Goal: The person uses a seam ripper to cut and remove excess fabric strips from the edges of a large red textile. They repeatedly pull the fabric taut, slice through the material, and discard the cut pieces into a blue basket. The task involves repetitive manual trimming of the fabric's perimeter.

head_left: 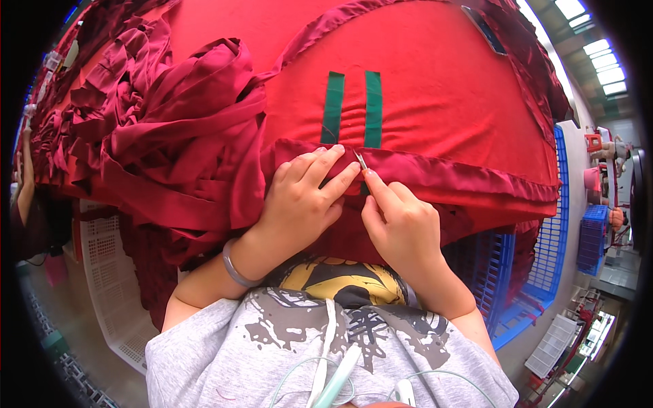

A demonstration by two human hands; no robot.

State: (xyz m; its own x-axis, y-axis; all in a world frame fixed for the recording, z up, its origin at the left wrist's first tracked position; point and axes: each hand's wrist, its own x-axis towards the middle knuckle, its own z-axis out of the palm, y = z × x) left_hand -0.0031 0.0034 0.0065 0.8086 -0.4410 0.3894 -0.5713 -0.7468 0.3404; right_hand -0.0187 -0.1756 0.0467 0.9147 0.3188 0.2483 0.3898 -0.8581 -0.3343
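Observation:
A long strip of dark red satin fabric (435, 170) lies along the near edge of the bright red cloth-covered table. Pressed flat on this strip, my left hand (296, 190) has its fingers stretched out and apart. My right hand (405, 221) pinches a seam ripper (362, 162), whose thin forked metal tip touches the strip just beyond my left fingertips. Two green tape strips, one on the left (332, 105) and one on the right (373, 109), run away from me on the red cloth (435, 81).
A large heap of dark red fabric (183, 129) covers the table's left side. A dark phone (484, 30) lies at the far right. Below the table stand a white crate (112, 279) at left and a blue crate (561, 204) at right. Another person's arm (27, 170) shows at the left edge.

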